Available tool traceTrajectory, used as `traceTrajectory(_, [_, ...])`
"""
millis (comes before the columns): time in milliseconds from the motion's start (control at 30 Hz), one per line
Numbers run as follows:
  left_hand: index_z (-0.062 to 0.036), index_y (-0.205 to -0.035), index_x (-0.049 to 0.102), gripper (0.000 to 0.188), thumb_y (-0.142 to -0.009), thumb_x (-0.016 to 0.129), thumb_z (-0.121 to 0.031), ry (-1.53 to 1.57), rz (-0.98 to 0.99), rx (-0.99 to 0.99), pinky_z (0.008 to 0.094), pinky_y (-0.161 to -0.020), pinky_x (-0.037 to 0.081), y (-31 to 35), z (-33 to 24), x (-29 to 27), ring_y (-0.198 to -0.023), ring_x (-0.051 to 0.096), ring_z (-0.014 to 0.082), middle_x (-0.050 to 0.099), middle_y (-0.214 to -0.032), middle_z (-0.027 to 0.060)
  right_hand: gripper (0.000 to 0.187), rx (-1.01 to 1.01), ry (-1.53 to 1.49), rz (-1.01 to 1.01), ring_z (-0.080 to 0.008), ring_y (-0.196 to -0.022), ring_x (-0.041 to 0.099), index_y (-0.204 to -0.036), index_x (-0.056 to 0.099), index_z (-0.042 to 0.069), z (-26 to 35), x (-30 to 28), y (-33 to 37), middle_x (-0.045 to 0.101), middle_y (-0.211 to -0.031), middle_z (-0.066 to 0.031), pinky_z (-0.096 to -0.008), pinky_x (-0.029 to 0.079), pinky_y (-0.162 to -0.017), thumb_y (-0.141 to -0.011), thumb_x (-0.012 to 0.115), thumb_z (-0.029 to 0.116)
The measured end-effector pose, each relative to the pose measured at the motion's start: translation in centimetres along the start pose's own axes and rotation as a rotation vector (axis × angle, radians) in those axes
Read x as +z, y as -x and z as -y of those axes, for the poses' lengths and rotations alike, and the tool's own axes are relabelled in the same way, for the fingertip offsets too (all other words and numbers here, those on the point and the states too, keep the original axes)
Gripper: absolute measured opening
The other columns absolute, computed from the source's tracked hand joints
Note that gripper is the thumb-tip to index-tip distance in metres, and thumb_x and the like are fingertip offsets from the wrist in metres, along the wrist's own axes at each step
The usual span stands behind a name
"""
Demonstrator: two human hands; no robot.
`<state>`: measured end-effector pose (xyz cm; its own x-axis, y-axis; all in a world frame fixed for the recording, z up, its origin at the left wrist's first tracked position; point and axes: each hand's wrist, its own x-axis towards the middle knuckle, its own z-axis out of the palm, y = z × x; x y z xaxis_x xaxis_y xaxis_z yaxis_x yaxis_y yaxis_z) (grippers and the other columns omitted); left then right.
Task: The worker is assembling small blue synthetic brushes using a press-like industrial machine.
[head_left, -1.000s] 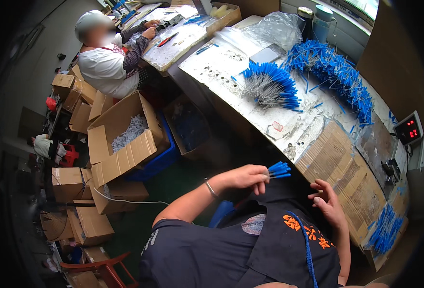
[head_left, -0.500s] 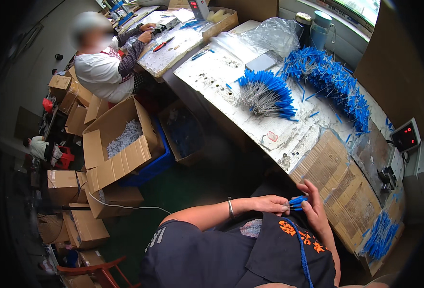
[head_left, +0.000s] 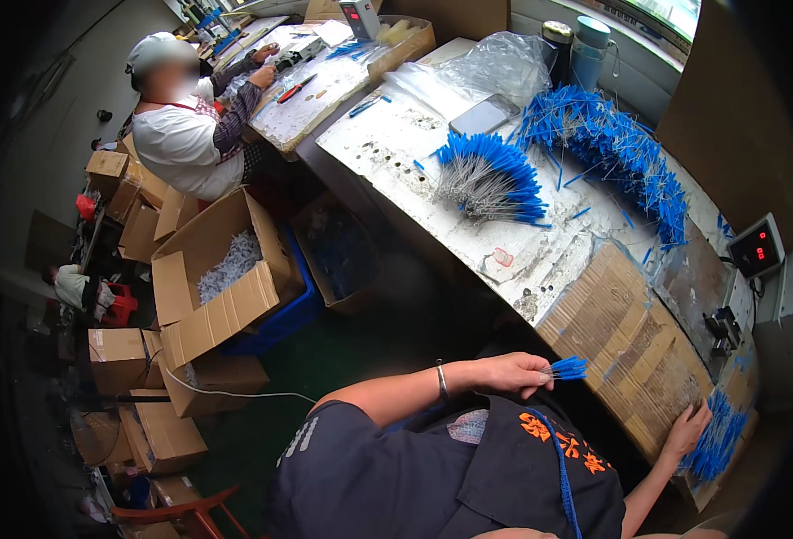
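Small bundle of blue-tipped thin wire pieces (head_left: 565, 367): pinched in left hand (head_left: 513, 372) fingers, held over lap beside cardboard-covered counter (head_left: 630, 332).
Right hand (head_left: 691, 431) reaches, fingers spread, touching blue pile (head_left: 715, 445) at counter edge; large piles (head_left: 491, 175) unsorted.

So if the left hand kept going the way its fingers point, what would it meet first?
Probably the edge of the cardboard sheet on the bench: the left hand points its small blue bundle toward it. Depth is unclear.
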<state>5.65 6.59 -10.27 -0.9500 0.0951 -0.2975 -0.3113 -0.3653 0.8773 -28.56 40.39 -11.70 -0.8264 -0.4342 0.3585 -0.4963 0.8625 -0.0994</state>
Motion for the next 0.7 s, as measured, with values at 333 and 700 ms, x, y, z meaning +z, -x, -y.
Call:
traceTrajectory(333, [-0.0071,-0.103,0.058,0.028,-0.099,0.045,-0.031,0.057,0.016,-0.032,0.0193,-0.053,0.031,-1.3,-1.8,0.5,-0.057,0.040,0.0032,0.051,-0.064,-0.0042,0.020,0.159,0.069,0.013,-0.0355,-0.098,0.055,-0.106,0.055,0.004,-3.4,0.0,0.1,0.055,-0.105,-0.0166,-0.0436,0.044,-0.079,-0.092,0.055,0.017])
traceTrajectory(700, [-0.0043,-0.098,0.055,0.020,-0.097,0.048,-0.023,-0.403,-0.135,0.373,0.0277,-0.058,0.044,-7.0,-5.7,3.0,-0.062,0.054,0.0114,0.057,-0.067,0.0023,0.015,-0.035,-0.026,-0.115,-0.0350,-0.089,0.055,-0.096,0.055,0.000,-5.0,-0.3,-0.5,0.055,-0.094,-0.0157,-0.0414,0.043,-0.077,-0.094,0.052,0.014])
